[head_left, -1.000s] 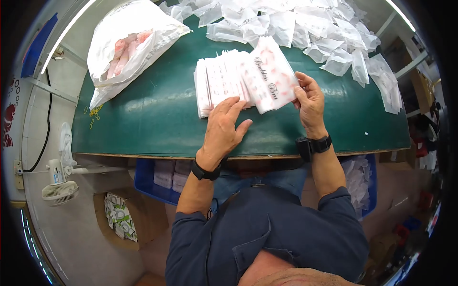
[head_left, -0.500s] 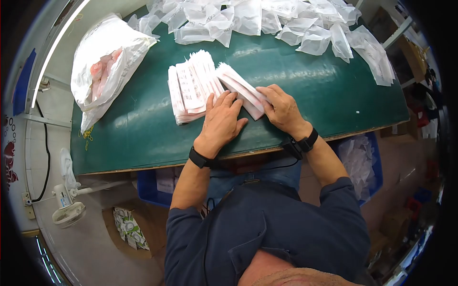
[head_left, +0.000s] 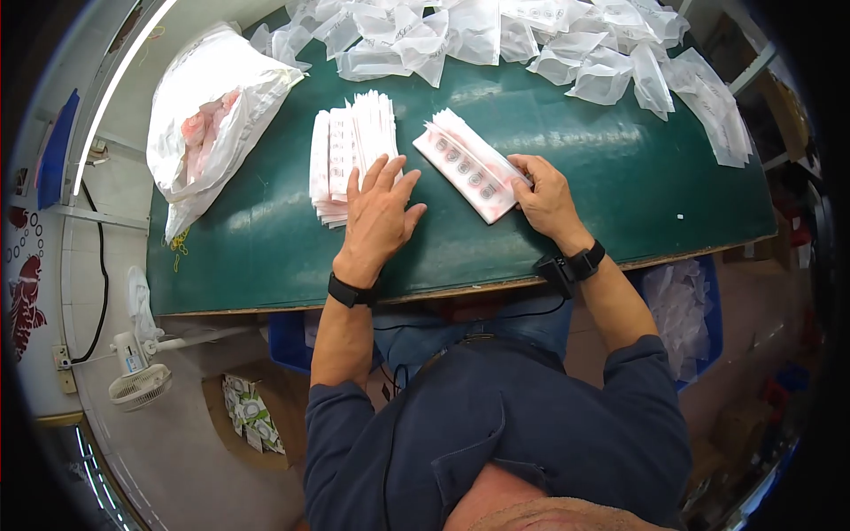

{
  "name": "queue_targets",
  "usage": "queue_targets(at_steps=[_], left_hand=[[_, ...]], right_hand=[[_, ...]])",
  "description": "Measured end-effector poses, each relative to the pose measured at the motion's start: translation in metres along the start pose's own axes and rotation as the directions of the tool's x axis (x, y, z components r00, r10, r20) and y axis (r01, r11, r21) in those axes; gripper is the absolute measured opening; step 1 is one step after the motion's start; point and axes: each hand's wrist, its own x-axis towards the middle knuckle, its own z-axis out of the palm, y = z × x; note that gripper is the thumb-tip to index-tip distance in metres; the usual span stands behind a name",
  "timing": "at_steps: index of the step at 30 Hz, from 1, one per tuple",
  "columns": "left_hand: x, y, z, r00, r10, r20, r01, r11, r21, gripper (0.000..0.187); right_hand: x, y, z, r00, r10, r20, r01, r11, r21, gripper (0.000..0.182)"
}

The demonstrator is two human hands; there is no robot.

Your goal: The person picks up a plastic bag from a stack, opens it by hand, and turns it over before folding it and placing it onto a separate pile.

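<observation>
A thin bundle of flat pink-and-white printed packets (head_left: 460, 168) lies slanted on the green table, its row of dark round marks facing up. My right hand (head_left: 544, 196) pinches this bundle at its lower right edge, thumb and fingers closed on it. To the left sits a thicker pile of the same packets (head_left: 331, 150), with uneven edges. My left hand (head_left: 379, 212) rests with spread fingers over the pile's lower right part, hiding some of it. A strip of green tabletop shows between pile and bundle.
Many translucent printed bags (head_left: 496, 31) cover the table's far edge. At the left stands a white sack (head_left: 257, 84) with pink rolled items inside. Below the table are blue bins (head_left: 713, 332), a small fan (head_left: 140, 387) and a cardboard box (head_left: 279, 456).
The thin bundle has come away from the pile, and its face with round marks now shows. My left hand has shifted left onto the pile with fingers spread. The view has moved slightly.
</observation>
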Motion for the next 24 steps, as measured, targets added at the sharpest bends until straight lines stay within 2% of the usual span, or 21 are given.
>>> queue_targets(at_steps=[3,5,8,9,10,11,12,14,15,16,19,24], left_hand=[[-0.004,-0.027,0.011,0.994,-0.078,0.076,0.081,0.996,-0.039,0.046],[-0.003,-0.034,0.017,0.989,-0.098,0.108,0.105,0.993,-0.062,0.047],[-0.003,-0.012,0.004,0.984,-0.164,-0.062,0.159,0.984,-0.083,0.045],[0.001,-0.003,0.006,0.985,-0.162,-0.062,0.157,0.984,-0.085,0.045],[0.005,0.012,0.011,0.961,-0.276,0.022,0.257,0.86,-0.44,0.045],[0.007,0.026,0.017,0.926,-0.351,0.141,0.338,0.601,-0.724,0.045],[0.007,0.035,0.029,0.923,-0.357,0.14,0.341,0.596,-0.727,0.045],[0.01,0.045,0.062,0.867,-0.462,0.186,0.299,0.184,-0.936,0.04],[0.01,0.044,0.073,0.839,-0.495,0.226,0.24,-0.037,-0.97,0.037],[0.011,0.043,0.072,0.839,-0.494,0.229,0.242,-0.04,-0.97,0.037],[0.01,0.038,0.066,0.781,-0.439,0.444,0.205,-0.492,-0.846,0.026],[0.004,0.036,0.072,0.777,-0.482,0.406,0.106,-0.535,-0.838,0.017]], right_hand=[[0.001,0.003,0.003,0.994,0.102,0.043,-0.105,0.991,0.083,0.032],[0.002,0.002,0.003,0.994,0.098,0.043,-0.102,0.991,0.082,0.032],[0.003,-0.003,0.008,0.994,0.102,0.049,-0.106,0.991,0.085,0.031],[0.004,-0.006,0.011,0.997,0.066,0.031,-0.069,0.995,0.076,0.031],[0.005,-0.01,0.016,0.999,0.03,0.018,-0.032,0.997,0.066,0.031],[0.005,-0.013,0.02,1.0,-0.006,0.009,0.006,0.998,0.055,0.031],[0.003,-0.02,0.024,1.0,-0.008,0.016,0.007,0.999,0.053,0.031],[-0.004,-0.042,0.03,0.99,-0.132,0.044,0.132,0.991,0.005,0.03],[-0.005,-0.05,0.032,0.98,-0.189,0.056,0.19,0.982,-0.018,0.03],[-0.007,-0.055,0.034,0.981,-0.186,0.056,0.187,0.982,-0.019,0.03],[-0.013,-0.063,0.039,0.922,-0.337,0.191,0.344,0.939,-0.004,0.029],[-0.009,-0.055,0.04,0.961,-0.271,0.054,0.265,0.958,0.108,0.032]])
